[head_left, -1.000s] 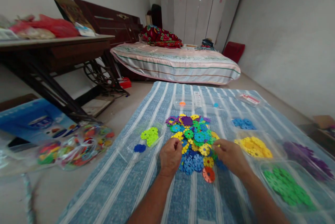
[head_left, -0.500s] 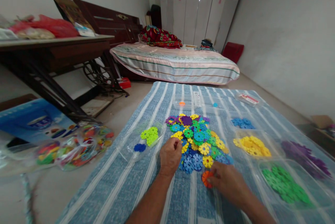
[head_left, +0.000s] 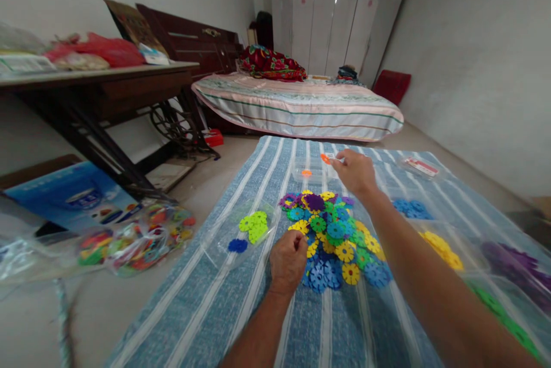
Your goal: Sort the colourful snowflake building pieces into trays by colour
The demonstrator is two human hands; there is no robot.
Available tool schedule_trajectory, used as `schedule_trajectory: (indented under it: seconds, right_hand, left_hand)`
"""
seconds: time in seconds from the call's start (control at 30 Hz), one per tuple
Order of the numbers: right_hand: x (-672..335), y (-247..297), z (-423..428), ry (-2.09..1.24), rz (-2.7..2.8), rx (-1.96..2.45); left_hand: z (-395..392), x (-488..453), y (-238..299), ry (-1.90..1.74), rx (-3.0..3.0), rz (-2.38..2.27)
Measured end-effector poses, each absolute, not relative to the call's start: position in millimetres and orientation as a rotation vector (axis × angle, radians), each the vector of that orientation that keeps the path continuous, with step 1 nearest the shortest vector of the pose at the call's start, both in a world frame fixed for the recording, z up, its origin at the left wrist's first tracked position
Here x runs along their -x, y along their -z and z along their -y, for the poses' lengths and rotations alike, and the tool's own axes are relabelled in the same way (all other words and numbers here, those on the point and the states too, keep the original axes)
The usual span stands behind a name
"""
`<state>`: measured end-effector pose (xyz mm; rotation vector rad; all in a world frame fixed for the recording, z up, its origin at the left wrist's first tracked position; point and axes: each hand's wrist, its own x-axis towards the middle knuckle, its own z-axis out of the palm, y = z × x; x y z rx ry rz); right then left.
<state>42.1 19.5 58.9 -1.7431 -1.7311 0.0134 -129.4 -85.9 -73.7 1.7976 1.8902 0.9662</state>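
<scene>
My right hand (head_left: 356, 173) is stretched to the far side of the table, pinching an orange flower-shaped disc (head_left: 325, 158) above a long clear tray (head_left: 296, 168). Another orange disc (head_left: 306, 173) lies in that tray. Closer in, my left hand (head_left: 287, 262) is curled closed against the left edge of a mixed pile of flower discs (head_left: 336, 231); what its fingers hold, if anything, is hidden. The pile has yellow, green, blue and purple pieces. Left of it, a clear tray (head_left: 215, 250) holds lime-green discs (head_left: 255, 225) and dark blue discs (head_left: 237, 246).
On the right stand clear trays with blue (head_left: 411, 208), yellow (head_left: 441, 248), purple (head_left: 516, 262) and green discs (head_left: 508, 316), partly behind my right forearm. A flat clear box (head_left: 420, 167) lies at the far right. Bags of colourful pieces (head_left: 138, 244) sit left of the table.
My right hand has carried the orange disc from the near side of the pile to the far tray. My left hand stays by the pile. The view has shifted slightly.
</scene>
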Motion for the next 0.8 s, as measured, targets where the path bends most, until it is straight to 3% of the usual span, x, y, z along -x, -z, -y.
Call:
schedule_trajectory:
  seconds: [0.37,0.6,0.8]
  right_hand:
    - [-53,55,98,0.010,1.736,1.597]
    - [-80,83,132,0.290,1.660,1.511]
    - [-88,101,134,0.273,1.676,1.628]
  left_hand:
    - [82,131,75,-0.955,-1.810,-1.887]
    - [79,133,76,-0.950,-1.803,-1.901]
    - [78,133,73,-0.989,-1.794,-1.870]
